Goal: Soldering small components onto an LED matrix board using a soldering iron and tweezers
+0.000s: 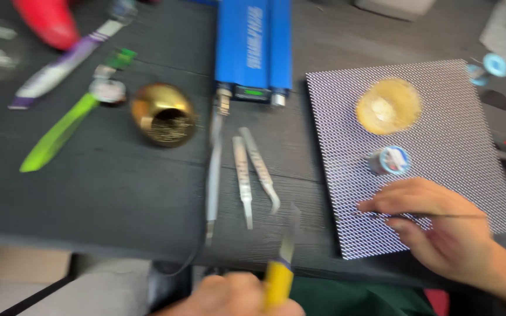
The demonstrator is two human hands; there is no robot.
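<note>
Right hand (pixel 443 228) resting on the dotted panel (pixel 440 117), fingers pinched narrow around a thin dark rod (pixel 434 216) lying flat across the panel's near part. Left hand (pixel 235 295) low at the table's near edge, fingers closed on a yellow-handled tool (pixel 279 275), blade pointing up and away; blurred, probably a knife. On the panel: round amber dish (pixel 389 106) far side, small blue-and-white spool (pixel 389 160) just beyond the right fingers. Blue box (pixel 254 44) at top centre, pale lettering on its lid. Two tweezers (pixel 252 172) and a grey pen-shaped iron (pixel 213 175) between box and near edge. Brass ball (pixel 164 114) and green pen (pixel 60 133) to the left. Bare dark table (pixel 101 193) in front of them.
</note>
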